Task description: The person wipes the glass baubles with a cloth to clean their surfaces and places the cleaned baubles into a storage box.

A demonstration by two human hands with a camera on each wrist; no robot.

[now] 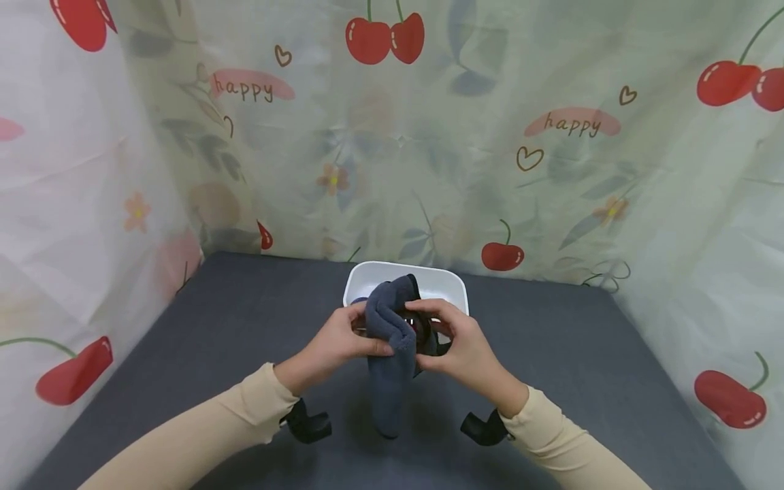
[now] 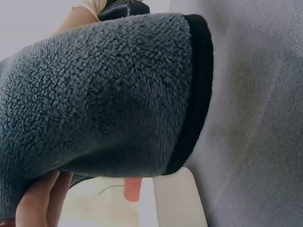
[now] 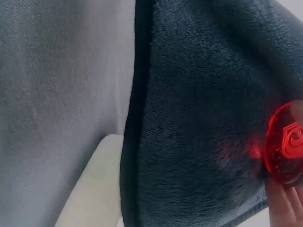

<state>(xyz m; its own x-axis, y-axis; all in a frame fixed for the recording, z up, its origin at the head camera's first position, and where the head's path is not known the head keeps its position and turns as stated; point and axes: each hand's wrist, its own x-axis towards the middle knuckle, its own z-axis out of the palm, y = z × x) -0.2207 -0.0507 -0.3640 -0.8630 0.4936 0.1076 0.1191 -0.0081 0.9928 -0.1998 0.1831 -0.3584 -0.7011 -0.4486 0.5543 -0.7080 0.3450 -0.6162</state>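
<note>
A dark grey fleecy cloth (image 1: 387, 388) with a black hem hangs between the two hands in front of a white basin. My left hand (image 1: 335, 340) pinches its left side, thumb in front and fingers partly hidden behind. The cloth fills most of the left wrist view, where two of the left fingers (image 2: 40, 201) show under it. On the other side my right hand (image 1: 464, 340) grips a see-through red disc (image 3: 286, 144) with a swirl emblem, held against the cloth. Part of the disc is hidden by that hand and the frame edge.
Just behind the hands stands the white basin (image 1: 450, 278); a small blue thing (image 1: 358, 300) shows at its left side, mostly hidden. Dark grey fabric covers the table (image 1: 275, 292). A printed curtain (image 1: 392, 136) encloses the back and sides. Black wrist mounts (image 1: 309, 423) hang below the wrists.
</note>
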